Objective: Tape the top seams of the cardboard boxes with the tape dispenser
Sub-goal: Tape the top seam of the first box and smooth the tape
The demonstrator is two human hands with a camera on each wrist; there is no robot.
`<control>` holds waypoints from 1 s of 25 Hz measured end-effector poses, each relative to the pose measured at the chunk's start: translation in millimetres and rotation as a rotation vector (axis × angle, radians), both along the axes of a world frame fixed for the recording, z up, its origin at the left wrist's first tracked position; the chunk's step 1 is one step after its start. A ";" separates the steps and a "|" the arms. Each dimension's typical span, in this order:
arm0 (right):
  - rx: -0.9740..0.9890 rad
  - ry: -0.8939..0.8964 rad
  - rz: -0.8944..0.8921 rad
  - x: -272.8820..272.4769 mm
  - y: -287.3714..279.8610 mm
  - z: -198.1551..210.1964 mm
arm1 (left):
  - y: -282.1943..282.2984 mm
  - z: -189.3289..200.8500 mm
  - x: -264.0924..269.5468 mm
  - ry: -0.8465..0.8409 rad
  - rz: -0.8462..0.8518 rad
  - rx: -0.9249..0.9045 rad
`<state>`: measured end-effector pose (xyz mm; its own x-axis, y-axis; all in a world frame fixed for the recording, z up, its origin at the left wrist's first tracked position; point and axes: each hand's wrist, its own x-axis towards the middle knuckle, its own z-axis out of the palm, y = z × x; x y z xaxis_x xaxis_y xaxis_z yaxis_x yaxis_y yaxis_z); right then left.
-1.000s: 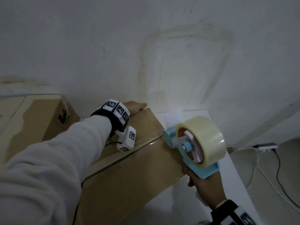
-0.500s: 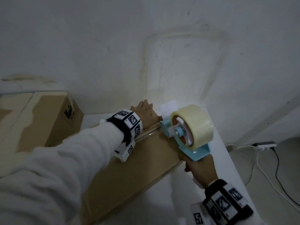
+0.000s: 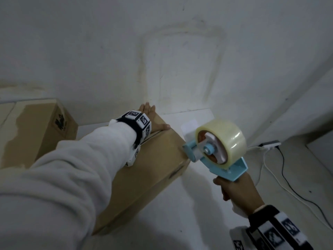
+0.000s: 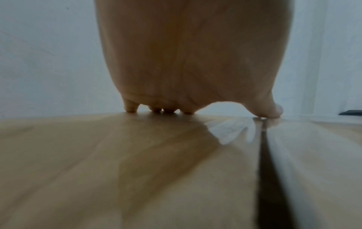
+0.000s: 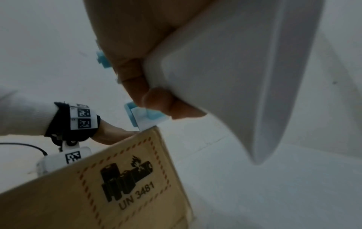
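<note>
The far end of the cardboard box (image 3: 155, 170) top is covered by the left hand (image 3: 153, 120). Its right edge is met by the tape dispenser (image 3: 216, 150). White table (image 3: 189, 213) is left open to the right; a second box (image 3: 41, 127) blocks the left.

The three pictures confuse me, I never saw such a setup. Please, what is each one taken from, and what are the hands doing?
No machine here: a person wears three cameras. The head view looks down at both hands. The left hand presses flat on a cardboard box standing on a white table. The right hand grips a blue tape dispenser at the box's corner. The left wrist view shows the fingers on the box top. The right wrist view shows the box's battery label. A second box stands farther left.
</note>
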<state>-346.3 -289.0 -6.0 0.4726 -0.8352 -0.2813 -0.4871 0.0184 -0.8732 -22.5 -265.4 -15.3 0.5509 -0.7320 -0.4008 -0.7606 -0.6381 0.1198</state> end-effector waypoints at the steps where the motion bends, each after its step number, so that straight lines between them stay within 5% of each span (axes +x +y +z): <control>1: -0.007 0.015 0.004 -3.4 0.9 -1.0 | 0.4 -1.7 0.4 0.002 0.005 0.002; 5: -0.021 0.040 0.036 -4.1 -2.2 -3.0 | -0.7 16.5 -26.5 -0.079 0.036 -0.053; 11: 0.057 -0.005 0.133 -10.5 -5.3 -3.0 | 35.7 41.4 -128.0 -0.132 -0.336 -0.023; 15: 0.091 -0.027 0.190 -13.6 -8.1 1.0 | 40.5 20.8 -150.5 -0.202 -0.180 -0.132; 20: 0.081 -0.002 0.250 -14.2 -13.1 -0.8 | 37.8 -2.5 -153.1 -0.316 -0.189 -0.281; 25: 0.009 0.044 0.283 -14.6 -17.2 7.6 | 29.8 -10.5 -149.4 -0.277 -0.130 -0.174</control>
<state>-360.9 -306.2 1.6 0.6740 -0.6690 -0.3133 -0.5110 -0.1159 -0.8518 -171.9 -235.6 -25.9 0.5187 -0.8476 -0.1120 -0.8532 -0.5215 -0.0042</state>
